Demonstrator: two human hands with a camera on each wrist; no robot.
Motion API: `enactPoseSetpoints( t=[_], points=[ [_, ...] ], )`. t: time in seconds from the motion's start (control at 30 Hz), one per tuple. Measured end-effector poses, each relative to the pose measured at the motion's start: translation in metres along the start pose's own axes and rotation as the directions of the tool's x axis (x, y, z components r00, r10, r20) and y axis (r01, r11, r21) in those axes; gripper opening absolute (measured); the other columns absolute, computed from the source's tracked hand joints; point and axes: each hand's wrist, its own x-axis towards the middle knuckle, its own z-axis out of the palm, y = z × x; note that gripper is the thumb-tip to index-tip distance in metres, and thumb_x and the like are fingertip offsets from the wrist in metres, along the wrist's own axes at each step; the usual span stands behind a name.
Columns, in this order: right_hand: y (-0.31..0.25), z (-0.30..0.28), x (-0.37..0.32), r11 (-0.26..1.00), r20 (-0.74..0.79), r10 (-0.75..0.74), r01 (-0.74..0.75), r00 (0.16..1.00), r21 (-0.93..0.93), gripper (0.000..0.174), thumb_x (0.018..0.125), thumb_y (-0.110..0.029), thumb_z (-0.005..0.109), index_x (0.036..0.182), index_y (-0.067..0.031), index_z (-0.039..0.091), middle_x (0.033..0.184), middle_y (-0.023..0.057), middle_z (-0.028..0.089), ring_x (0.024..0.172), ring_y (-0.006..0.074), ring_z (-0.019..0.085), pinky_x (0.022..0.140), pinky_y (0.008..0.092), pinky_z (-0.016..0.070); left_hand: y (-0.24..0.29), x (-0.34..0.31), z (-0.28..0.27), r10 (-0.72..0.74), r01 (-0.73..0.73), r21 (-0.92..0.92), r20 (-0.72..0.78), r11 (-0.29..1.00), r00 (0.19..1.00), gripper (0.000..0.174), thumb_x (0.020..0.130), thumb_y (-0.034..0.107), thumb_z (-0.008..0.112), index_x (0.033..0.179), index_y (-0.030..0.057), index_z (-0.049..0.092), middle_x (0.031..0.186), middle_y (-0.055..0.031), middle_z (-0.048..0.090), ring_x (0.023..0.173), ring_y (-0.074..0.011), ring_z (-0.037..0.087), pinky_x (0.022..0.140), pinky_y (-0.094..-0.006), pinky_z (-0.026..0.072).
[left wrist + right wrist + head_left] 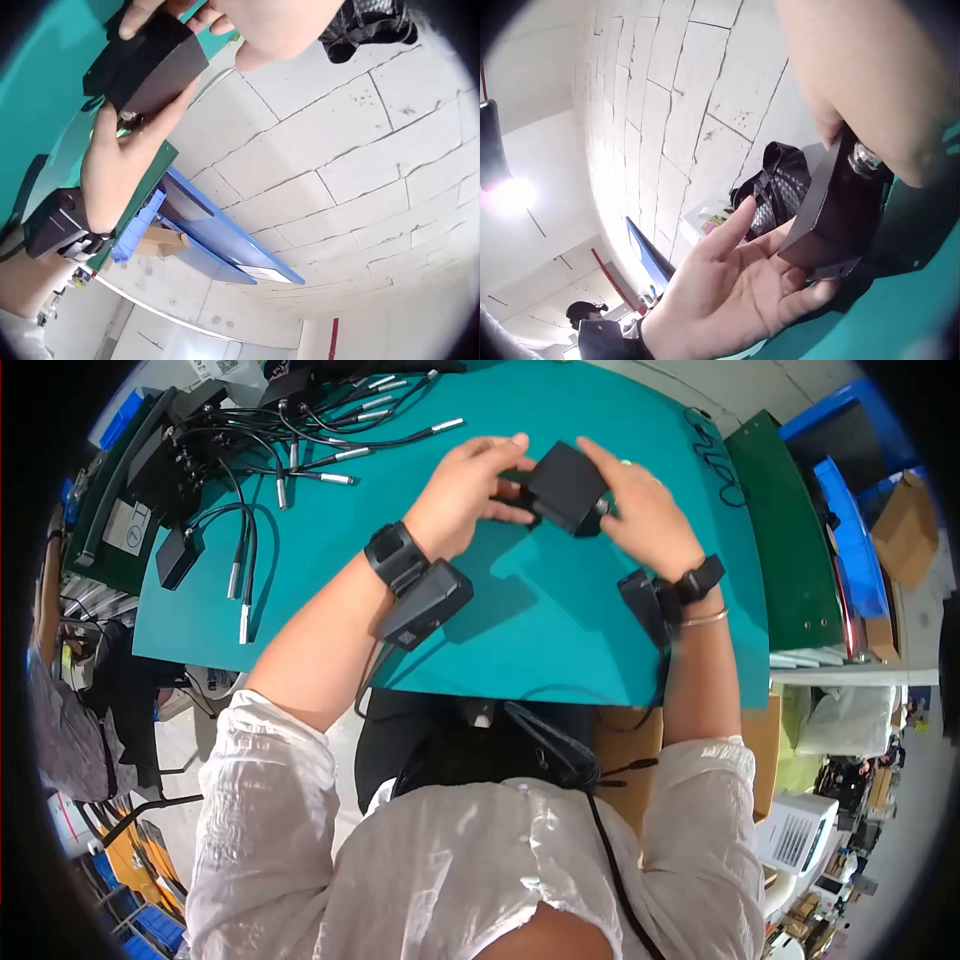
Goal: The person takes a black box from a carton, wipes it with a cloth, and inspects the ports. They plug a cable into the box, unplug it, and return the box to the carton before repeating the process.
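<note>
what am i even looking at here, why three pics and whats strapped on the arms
There is no machine here: a person works with two bare hands and wears three cameras. The big picture comes from a camera on the head, looking down over the arms. The other two come from the left wrist camera and the right wrist camera, so they show the hands close up, with a block wall behind. On the table lies a teal mat, with black cables with metal plugs at its far left. The left hand and the right hand both have their grip on a small black box over the mat. A metal connector sticks out of one end.
</note>
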Motion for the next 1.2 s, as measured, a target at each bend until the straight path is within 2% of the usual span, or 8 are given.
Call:
enactPoseSetpoints(
  t=[0.1,0.27,0.37,0.5,0.57,0.77,1.03,1.2],
  points=[
    [-0.007,-0.011,-0.007,0.997,-0.301,0.079,-0.079,0.951,0.012,0.066,0.072,-0.003,0.057,0.135,-0.0122,0.042,0.101,0.0175,0.061,0.097,0.0374,0.057,0.083,0.0477,0.0462,0.004,-0.004,-0.015,0.069,-0.069,0.064,0.004,0.996,0.998,0.041,0.093,0.032,0.057,0.115,-0.0026,0.05,0.109,-0.0127,0.06,0.087,-0.0237,0.063,0.074,-0.0358,0.054],
    [0.0,-0.098,-0.087,0.937,-0.383,0.3,-0.196,0.874,0.288,0.074,0.068,0.002,0.048,0.14,-0.0079,0.036,0.135,0.022,0.047,0.119,0.0344,0.05,0.1,0.0332,0.0395,-0.01,-0.008,-0.007,0.162,-0.177,0.125,0.117,0.976,0.98,0.036,0.094,0.026,0.052,0.118,-0.0002,0.052,0.113,-0.0151,0.061,0.092,-0.0249,0.063,0.078,-0.0353,0.053],
    [0.022,-0.126,-0.193,0.758,-0.384,0.652,-0.571,0.654,0.314,0.068,0.075,0.003,0.054,0.14,-0.008,0.038,0.12,0.0162,0.059,0.104,0.0284,0.058,0.09,0.034,0.0451,-0.013,-0.003,-0.01,0.152,-0.174,0.177,0.13,0.969,0.98,0.035,0.096,0.025,0.049,0.12,-0.0001,0.054,0.117,-0.0166,0.06,0.093,-0.024,0.062,0.078,-0.0333,0.0519],
    [-0.008,-0.126,-0.322,0.663,-0.486,0.643,-0.748,0.592,-0.032,0.072,0.069,0.008,0.061,0.136,-0.0111,0.043,0.114,0.0156,0.06,0.101,0.0327,0.057,0.088,0.0392,0.0452,-0.012,-0.005,-0.004,0.079,-0.092,0.245,0.064,0.965,0.995,0.037,0.099,0.023,0.043,0.125,-0.0015,0.053,0.121,-0.016,0.059,0.094,-0.0217,0.06,0.081,-0.0316,0.0499],
    [-0.024,-0.114,-0.376,0.641,-0.414,0.647,-0.751,0.64,-0.158,0.075,0.067,0.007,0.063,0.137,-0.0132,0.043,0.118,0.0151,0.06,0.106,0.0333,0.057,0.092,0.0396,0.0452,-0.013,-0.003,-0.006,0.064,-0.089,0.368,0.077,0.925,0.995,0.037,0.101,0.023,0.038,0.128,-0.0004,0.051,0.123,-0.0148,0.058,0.096,-0.0192,0.06,0.084,-0.0298,0.0485],
    [-0.056,-0.017,-0.537,0.414,0.151,0.906,-0.754,0.395,-0.511,0.063,0.073,-0.005,0.064,0.132,-0.0217,0.049,0.096,0.0058,0.061,0.094,0.0247,0.057,0.082,0.0364,0.0454,-0.025,0.005,-0.018,0.139,-0.178,0.571,0.111,0.802,0.984,0.035,0.102,0.023,0.042,0.126,0.002,0.054,0.117,-0.0106,0.061,0.087,-0.0119,0.059,0.077,-0.0242,0.0472],
    [-0.061,0.094,-0.585,0.847,0.555,0.53,-0.439,0.641,-0.301,0.045,0.084,-0.013,0.051,0.127,-0.0252,0.053,0.096,-0.0008,0.059,0.101,0.0173,0.055,0.089,0.0329,0.0415,-0.026,0.002,-0.011,0.169,-0.168,0.63,0.059,0.758,0.984,0.033,0.101,0.023,0.045,0.124,0.001,0.055,0.112,-0.0092,0.062,0.083,-0.0097,0.058,0.072,-0.0215,0.0459],
    [-0.06,0.143,-0.572,0.943,0.854,0.266,-0.303,0.447,-0.135,0.034,0.083,-0.018,0.054,0.117,-0.0209,0.058,0.103,0.003,0.059,0.107,0.0193,0.053,0.093,0.0314,0.0407,-0.024,-0.003,-0.003,0.18,-0.165,0.584,0.033,0.795,0.983,0.028,0.099,0.017,0.049,0.119,-0.0014,0.056,0.107,-0.009,0.063,0.078,-0.0078,0.057,0.068,-0.0191,0.0439]
  ],
)
